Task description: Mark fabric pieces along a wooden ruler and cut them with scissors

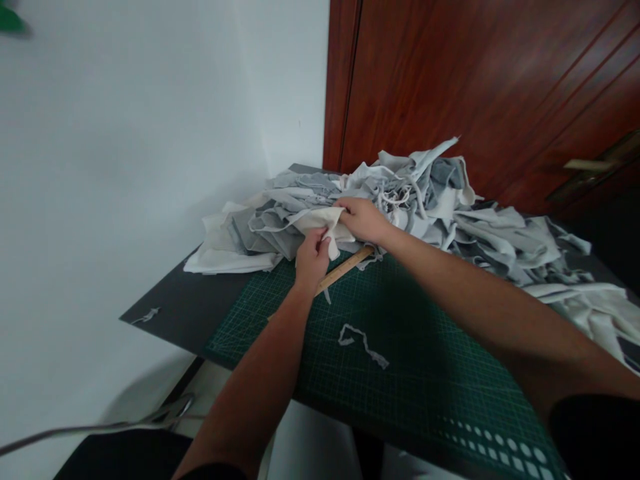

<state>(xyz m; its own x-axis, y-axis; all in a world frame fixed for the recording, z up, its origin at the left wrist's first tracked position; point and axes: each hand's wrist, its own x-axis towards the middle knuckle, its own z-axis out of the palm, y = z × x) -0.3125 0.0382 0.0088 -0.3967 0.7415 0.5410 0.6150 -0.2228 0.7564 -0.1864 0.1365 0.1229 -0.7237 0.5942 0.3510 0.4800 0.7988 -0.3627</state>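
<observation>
A cream piece of fabric (320, 219) is held up between my two hands at the front of a heap of grey and white cloth (293, 193). My left hand (313, 259) pinches its lower edge. Further back and to the right, my right hand (363, 219) has its fingers closed on the upper right edge; the fingertips are partly hidden. Beneath the hands a wooden ruler (345, 268) lies slantwise on the green cutting mat (400, 333), partly covered by my left forearm.
A thin fabric strip (361, 339) lies curled on the mat, and a small scrap (147, 315) sits near the table's left corner. More grey and white cloth (520, 240) spreads along the right side. Behind are a white wall (150, 120) and a reddish wooden door (450, 80).
</observation>
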